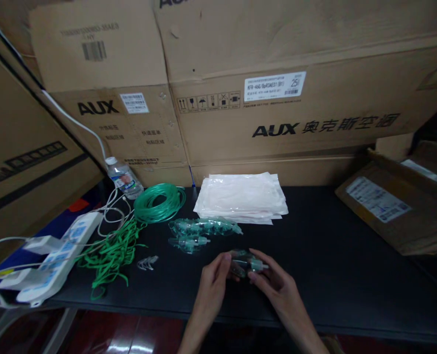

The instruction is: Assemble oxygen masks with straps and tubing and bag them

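Between my two hands is a clear green oxygen mask (243, 263), held just above the front of the black table. The fingers of my left hand (214, 275) are closed on its left side. My right hand (273, 278) grips the right side, close to the pale connector, with thumb and fingers. Behind them lie a row of nested green masks (203, 226) and a shorter group of the same masks (189, 244). Small clear or metallic clips (148, 263) sit left of my left hand. My fingers and the dim light hide part of the held mask.
Green elastic straps (113, 255) and coiled green tubing (159, 202) lie left, near a power strip (61, 258) and a bottle (124, 178). White packets (240, 196) are stacked behind. An opened carton (391, 201) stands right; a large AUX carton (218, 137) backs the black table (336, 275).
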Demonstrator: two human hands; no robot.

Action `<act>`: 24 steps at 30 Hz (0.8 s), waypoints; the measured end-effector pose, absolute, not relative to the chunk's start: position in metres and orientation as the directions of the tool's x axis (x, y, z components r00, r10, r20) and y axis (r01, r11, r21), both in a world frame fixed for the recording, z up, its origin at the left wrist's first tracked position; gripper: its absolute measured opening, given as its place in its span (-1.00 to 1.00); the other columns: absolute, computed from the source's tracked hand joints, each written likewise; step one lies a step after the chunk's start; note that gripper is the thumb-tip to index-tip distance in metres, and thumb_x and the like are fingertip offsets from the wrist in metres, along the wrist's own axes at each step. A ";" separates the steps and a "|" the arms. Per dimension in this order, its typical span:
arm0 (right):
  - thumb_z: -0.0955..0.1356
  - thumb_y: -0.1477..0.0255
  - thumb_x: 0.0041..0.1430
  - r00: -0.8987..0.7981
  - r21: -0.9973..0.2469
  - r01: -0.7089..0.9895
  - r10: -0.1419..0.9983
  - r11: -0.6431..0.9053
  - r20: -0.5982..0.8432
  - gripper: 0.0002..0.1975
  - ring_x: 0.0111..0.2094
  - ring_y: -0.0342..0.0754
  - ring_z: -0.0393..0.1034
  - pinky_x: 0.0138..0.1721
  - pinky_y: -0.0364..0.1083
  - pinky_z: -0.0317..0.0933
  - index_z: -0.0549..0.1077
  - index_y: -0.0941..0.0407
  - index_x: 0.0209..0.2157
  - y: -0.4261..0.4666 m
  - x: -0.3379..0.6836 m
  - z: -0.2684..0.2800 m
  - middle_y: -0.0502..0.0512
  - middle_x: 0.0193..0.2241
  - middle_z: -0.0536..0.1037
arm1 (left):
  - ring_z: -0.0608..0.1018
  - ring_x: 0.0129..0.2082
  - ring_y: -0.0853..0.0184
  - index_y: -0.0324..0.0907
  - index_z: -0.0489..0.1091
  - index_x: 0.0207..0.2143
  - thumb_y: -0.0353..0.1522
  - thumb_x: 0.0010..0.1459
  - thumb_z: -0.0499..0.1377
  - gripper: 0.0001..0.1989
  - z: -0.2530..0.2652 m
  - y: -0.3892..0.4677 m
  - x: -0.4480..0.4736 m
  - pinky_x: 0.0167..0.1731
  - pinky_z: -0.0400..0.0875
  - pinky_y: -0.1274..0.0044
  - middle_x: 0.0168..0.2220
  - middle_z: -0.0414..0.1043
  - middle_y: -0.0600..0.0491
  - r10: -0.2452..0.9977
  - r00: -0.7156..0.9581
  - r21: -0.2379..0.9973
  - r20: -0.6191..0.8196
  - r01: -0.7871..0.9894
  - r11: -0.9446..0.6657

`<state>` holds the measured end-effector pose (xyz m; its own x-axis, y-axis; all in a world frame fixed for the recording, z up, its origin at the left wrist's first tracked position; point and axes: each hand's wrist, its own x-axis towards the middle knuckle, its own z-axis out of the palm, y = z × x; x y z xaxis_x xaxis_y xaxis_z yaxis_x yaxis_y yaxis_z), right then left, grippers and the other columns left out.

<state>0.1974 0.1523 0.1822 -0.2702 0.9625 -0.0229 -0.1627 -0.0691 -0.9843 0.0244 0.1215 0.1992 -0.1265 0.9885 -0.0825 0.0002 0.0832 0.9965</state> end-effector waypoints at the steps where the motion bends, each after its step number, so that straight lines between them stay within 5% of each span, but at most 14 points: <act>1: 0.54 0.30 0.11 -0.259 -0.992 -0.128 0.966 -0.023 0.011 -0.55 -0.07 0.01 0.59 -0.04 -0.14 0.46 0.57 -0.08 0.06 0.152 0.198 0.181 0.09 -0.04 0.63 | 0.57 -0.32 0.30 -0.24 0.57 -0.03 -0.07 0.42 0.03 -0.51 0.200 0.121 0.026 -0.29 0.49 0.54 -0.29 0.61 -0.01 0.989 -0.125 0.996 -0.073 0.035 0.078; 7: 0.52 0.31 0.09 -0.240 -0.965 0.111 0.949 0.238 0.206 -0.67 0.03 0.04 0.55 0.04 -0.20 0.40 0.65 -0.08 -0.06 0.152 0.196 0.174 0.08 -0.03 0.63 | 0.61 -0.27 0.27 -0.13 0.64 -0.20 -0.17 0.38 0.13 -0.67 0.209 0.111 0.023 -0.24 0.45 0.54 -0.30 0.63 0.03 0.987 -0.159 0.969 0.030 0.245 0.010; 10: 0.50 0.27 0.11 -0.242 -0.976 0.085 0.955 0.200 0.174 -0.68 -0.04 0.03 0.60 0.00 -0.21 0.43 0.65 -0.08 -0.06 0.152 0.196 0.175 0.07 -0.08 0.67 | 0.62 -0.13 0.23 -0.05 0.62 -0.11 -0.22 0.36 0.16 -0.76 0.215 0.094 -0.011 -0.04 0.44 0.48 -0.16 0.63 0.03 0.941 -0.268 0.879 0.207 0.473 -0.059; 14: 0.52 0.21 0.08 -0.242 -0.991 0.051 0.965 0.120 0.104 -0.64 -0.15 0.01 0.64 -0.06 -0.20 0.46 0.65 -0.09 -0.05 0.152 0.197 0.176 0.06 -0.15 0.70 | 0.59 0.01 0.15 -0.04 0.57 -0.07 -0.15 0.36 0.13 -0.71 0.213 0.059 -0.078 0.10 0.42 0.34 -0.03 0.59 -0.01 0.782 -0.504 0.714 0.367 0.691 0.110; 19: 0.53 0.19 0.07 -0.256 -0.994 0.052 0.963 0.098 0.081 -0.63 -0.17 -0.01 0.63 -0.02 -0.18 0.44 0.65 -0.10 -0.05 0.153 0.197 0.175 0.06 -0.13 0.70 | 0.57 0.09 0.04 -0.09 0.50 0.04 -0.07 0.32 0.11 -0.60 0.197 0.033 -0.129 0.15 0.43 0.20 0.08 0.54 -0.08 0.723 -0.535 0.540 0.438 0.799 0.264; 24: 0.52 0.18 0.06 -0.261 -0.995 0.048 0.963 0.082 0.066 -0.61 -0.22 0.00 0.64 -0.03 -0.14 0.46 0.65 -0.07 -0.05 0.152 0.196 0.177 0.07 -0.16 0.71 | 0.60 0.07 0.03 -0.16 0.48 0.07 -0.10 0.34 0.05 -0.56 0.185 0.040 -0.143 0.12 0.48 0.21 0.06 0.57 -0.14 0.736 -0.525 0.491 0.428 0.818 0.298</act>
<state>0.1959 0.1522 0.1767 -0.2610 0.9631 0.0662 0.0485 0.0816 -0.9955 -0.1428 0.0396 0.1849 -0.5247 0.7359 0.4279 0.8184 0.2977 0.4915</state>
